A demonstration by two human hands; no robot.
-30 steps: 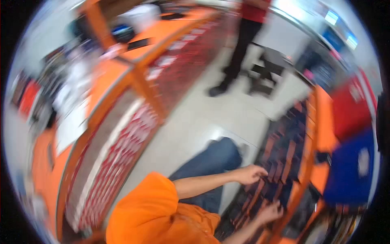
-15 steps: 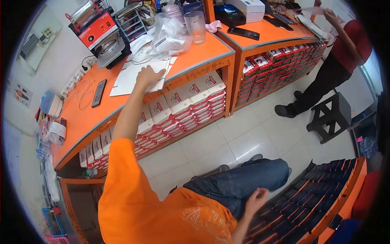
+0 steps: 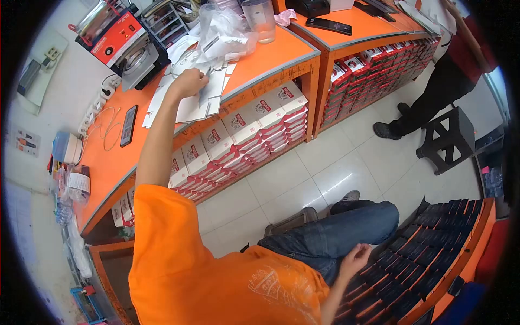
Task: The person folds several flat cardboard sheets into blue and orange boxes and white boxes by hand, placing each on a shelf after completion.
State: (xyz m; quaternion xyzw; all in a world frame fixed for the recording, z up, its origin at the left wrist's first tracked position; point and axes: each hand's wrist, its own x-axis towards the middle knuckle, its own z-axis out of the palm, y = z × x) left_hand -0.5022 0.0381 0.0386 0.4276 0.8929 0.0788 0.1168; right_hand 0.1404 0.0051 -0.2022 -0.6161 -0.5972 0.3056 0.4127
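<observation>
My left hand [image 3: 189, 83] is over the stack of white card sheets [image 3: 201, 108] on the orange workbench. Its fingers are bent together, and a thin greyish thing shows by the fingertips, too small to name. Just behind it lie a crumpled clear plastic bag [image 3: 223, 40] and a loop of pale cord or strap. My right hand [image 3: 355, 260] hovers by my jeans-covered thigh, fingers curled with thumb against them; what they hold, if anything, does not show. Beside it stands a rack of dark packets [image 3: 417, 254].
A red machine [image 3: 120, 46] and a phone [image 3: 128, 125] are on the bench, with white-and-red boxes [image 3: 238, 127] shelved underneath. A clear cup [image 3: 260, 21] stands near the bench corner. At right are a black stool [image 3: 449, 138] and a person in dark trousers [image 3: 433, 92].
My left hand has drawn back from lying on the card sheets and its fingers have closed. My right hand has shifted slightly right. The view has tilted down a little.
</observation>
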